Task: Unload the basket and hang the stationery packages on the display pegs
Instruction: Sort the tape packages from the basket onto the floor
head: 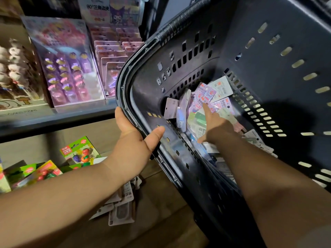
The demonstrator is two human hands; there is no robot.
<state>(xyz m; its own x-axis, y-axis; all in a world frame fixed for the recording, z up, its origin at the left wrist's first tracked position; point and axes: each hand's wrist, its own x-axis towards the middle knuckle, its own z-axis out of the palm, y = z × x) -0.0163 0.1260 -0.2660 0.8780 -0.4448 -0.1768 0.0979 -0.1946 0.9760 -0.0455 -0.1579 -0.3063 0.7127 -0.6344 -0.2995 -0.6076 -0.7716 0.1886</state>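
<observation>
a person's left hand (133, 140) clamps the rim of the tilted basket (123, 81) at nine o'clock as the right hand (215, 127), fingers apart and empty, reaches stationery packages (204, 94) heaped at its twelve o'clock, where pinching one top card looks wisest.

I count one basket (250, 51); two of my own, left hand (133, 140) and right hand (215, 126); at least six packages (204, 93) heaped inside; at least two green fruit packs (80, 153) outside.

Dim, uneven light; the basket (268, 59) interior lies in deep shadow, the shelf (53, 119) packages are motion-blurred, and wide-angle distortion bends the edges.
</observation>
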